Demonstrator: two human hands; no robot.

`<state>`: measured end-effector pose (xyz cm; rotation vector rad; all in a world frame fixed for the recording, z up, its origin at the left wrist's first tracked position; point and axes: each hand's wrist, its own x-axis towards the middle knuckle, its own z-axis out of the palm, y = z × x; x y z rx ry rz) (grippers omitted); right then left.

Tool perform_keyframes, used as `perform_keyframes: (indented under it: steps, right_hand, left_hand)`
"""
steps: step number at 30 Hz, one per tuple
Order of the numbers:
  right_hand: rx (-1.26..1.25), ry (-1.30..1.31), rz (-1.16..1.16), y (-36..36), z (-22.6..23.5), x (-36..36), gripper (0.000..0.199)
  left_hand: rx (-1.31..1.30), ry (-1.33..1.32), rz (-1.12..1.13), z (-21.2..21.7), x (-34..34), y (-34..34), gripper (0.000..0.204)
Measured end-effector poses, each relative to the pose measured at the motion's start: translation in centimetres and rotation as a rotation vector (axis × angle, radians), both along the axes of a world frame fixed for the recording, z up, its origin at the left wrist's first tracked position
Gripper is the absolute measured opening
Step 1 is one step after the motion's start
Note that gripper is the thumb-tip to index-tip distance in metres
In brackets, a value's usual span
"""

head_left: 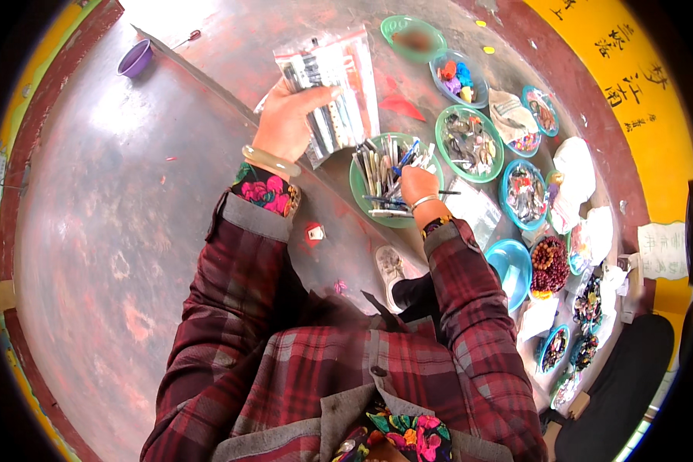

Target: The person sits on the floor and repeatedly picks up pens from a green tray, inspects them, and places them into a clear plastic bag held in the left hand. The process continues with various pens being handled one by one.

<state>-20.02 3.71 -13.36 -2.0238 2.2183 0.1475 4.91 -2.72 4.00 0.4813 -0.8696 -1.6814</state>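
My left hand (286, 115) grips a clear plastic bag (337, 92) by its side, thumb across the front. Pens or markers, dark and pale, show through the plastic, with an orange-red strip on the right. Just below and to the right, a round green basket (356, 185) holds many loose pens (376, 171), mostly white, grey and blue. My right hand (420, 185) is closed over the basket's right half, fingertips down among the pens. What it pinches is hidden. A dark pen pokes out to the right beside the wrist.
At right stand a green basket of small items (470, 171), a blue basket of packets (525, 192), a blue bowl (508, 266) and dark red beads (550, 266). Clear plastic bags (476, 212) lie beside the pens. A purple basin (135, 58) sits far left; my shoe (390, 269) is near.
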Motion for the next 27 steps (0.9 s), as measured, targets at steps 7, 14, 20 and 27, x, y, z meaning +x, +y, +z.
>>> perform_keyframes:
  steps: [7,14,20,27]
  right_hand:
    - [-0.306,-0.175,-0.057,-1.4,8.7,-1.4,0.034]
    - [-0.875,-1.45,-0.201,0.5,17.8,-6.1,0.061]
    - [-1.081,-1.874,0.002,2.4,20.1,-7.2,0.057]
    - [-0.967,-1.94,0.025,2.2,19.9,-5.8,0.051]
  left_hand:
    - [-0.027,-0.09,-0.197,0.0,-1.5,0.9,0.029]
    - [-0.046,-0.334,-0.421,-0.9,-2.8,2.0,0.039]
    - [-0.076,-0.447,-0.585,-1.9,-4.6,3.0,0.043]
    - [-0.04,-0.438,-0.672,-2.7,-5.5,3.5,0.046]
